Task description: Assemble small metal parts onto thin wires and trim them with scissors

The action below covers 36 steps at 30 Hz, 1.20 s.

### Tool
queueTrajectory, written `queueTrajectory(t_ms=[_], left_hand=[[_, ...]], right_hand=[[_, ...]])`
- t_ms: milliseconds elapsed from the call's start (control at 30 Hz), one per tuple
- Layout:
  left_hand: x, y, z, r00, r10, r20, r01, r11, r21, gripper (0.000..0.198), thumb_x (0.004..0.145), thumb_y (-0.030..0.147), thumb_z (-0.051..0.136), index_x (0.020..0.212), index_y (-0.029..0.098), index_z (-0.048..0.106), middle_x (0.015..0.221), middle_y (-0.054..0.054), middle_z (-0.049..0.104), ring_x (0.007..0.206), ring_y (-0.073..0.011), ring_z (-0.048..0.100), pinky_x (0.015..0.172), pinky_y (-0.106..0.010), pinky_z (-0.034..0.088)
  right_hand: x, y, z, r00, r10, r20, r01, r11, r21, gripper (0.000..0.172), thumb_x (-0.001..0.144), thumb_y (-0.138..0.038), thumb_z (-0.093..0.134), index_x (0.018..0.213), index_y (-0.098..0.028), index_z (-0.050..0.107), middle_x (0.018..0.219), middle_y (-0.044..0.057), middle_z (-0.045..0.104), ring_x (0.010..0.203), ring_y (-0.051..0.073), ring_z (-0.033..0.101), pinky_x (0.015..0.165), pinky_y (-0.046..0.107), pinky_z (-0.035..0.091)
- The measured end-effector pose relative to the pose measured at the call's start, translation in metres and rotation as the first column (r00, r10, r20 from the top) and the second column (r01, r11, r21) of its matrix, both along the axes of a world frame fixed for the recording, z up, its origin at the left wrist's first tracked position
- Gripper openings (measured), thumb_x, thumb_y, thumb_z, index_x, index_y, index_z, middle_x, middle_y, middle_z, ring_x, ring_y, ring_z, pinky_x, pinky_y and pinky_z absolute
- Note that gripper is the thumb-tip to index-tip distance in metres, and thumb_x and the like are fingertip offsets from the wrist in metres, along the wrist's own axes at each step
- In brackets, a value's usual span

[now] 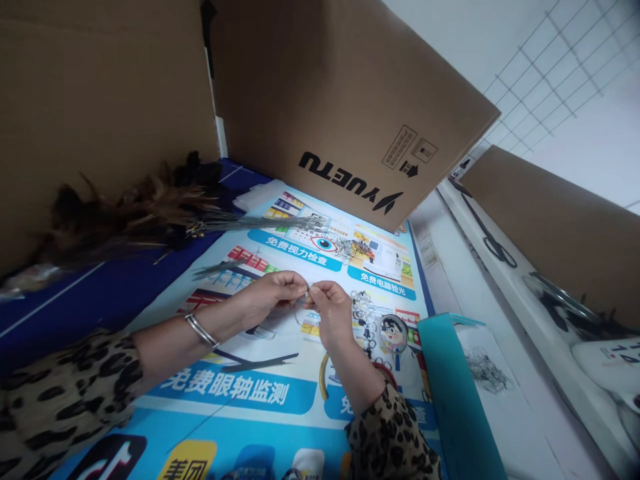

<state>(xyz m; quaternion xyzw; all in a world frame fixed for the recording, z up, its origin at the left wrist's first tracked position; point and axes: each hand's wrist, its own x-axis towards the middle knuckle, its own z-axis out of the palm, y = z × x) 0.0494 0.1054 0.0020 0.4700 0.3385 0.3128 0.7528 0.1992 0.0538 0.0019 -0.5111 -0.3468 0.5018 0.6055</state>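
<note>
My left hand and my right hand meet over the middle of the printed poster sheet. Thumb and forefinger of each are pinched together around something tiny, mostly hidden by the fingertips. A thin curved strand shows just below them. Right of my right hand lie small metal and black rings or hooks, with a further pile behind. A bundle of thin grey wires and a shorter bundle lie beyond my left hand. Dark thin strips lie nearer me.
Brown feathers lie on the blue cloth at left. Large cardboard panels stand behind. At right, a teal box stands near tangled wire bits; scissors rest on the white ledge. A yellow curved piece lies by my right wrist.
</note>
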Motion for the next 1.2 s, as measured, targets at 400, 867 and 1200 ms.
queueTrajectory(t_ms=[400, 867, 1200], left_hand=[[0.0023, -0.0023, -0.0019, 0.999, 0.038, 0.027, -0.038, 0.999, -0.004, 0.026, 0.072, 0.039, 0.077, 0.074, 0.017, 0.063, 0.067, 0.002, 0.060, 0.060, -0.0118, 0.048, 0.059, -0.024, 0.033], [0.0034, -0.0018, 0.0006, 0.998, 0.055, 0.035, -0.055, 0.998, -0.004, 0.028, 0.073, 0.040, 0.077, 0.073, 0.016, 0.062, 0.062, 0.002, 0.059, 0.055, -0.0096, 0.043, 0.054, -0.022, 0.029], [0.0005, -0.0017, -0.0027, 1.000, 0.006, 0.012, -0.007, 0.998, 0.055, 0.027, 0.078, 0.041, 0.074, 0.078, 0.016, 0.062, 0.065, 0.003, 0.058, 0.058, -0.0094, 0.042, 0.054, -0.022, 0.029]], right_hand=[[-0.0047, -0.0012, -0.0057, 0.999, -0.022, -0.030, 0.022, 1.000, 0.017, 0.020, 0.072, -0.032, 0.078, 0.077, -0.017, 0.066, 0.064, -0.004, 0.064, 0.058, 0.011, 0.058, 0.061, 0.025, 0.052], [-0.0090, -0.0033, -0.0071, 0.998, -0.016, -0.056, 0.018, 0.999, 0.045, 0.020, 0.075, -0.031, 0.079, 0.078, -0.016, 0.065, 0.065, -0.003, 0.066, 0.060, 0.011, 0.061, 0.064, 0.026, 0.052], [-0.0067, -0.0031, -0.0070, 0.996, -0.004, -0.088, 0.006, 1.000, 0.029, 0.022, 0.074, -0.032, 0.079, 0.079, -0.016, 0.064, 0.064, -0.003, 0.065, 0.060, 0.011, 0.059, 0.063, 0.025, 0.052]])
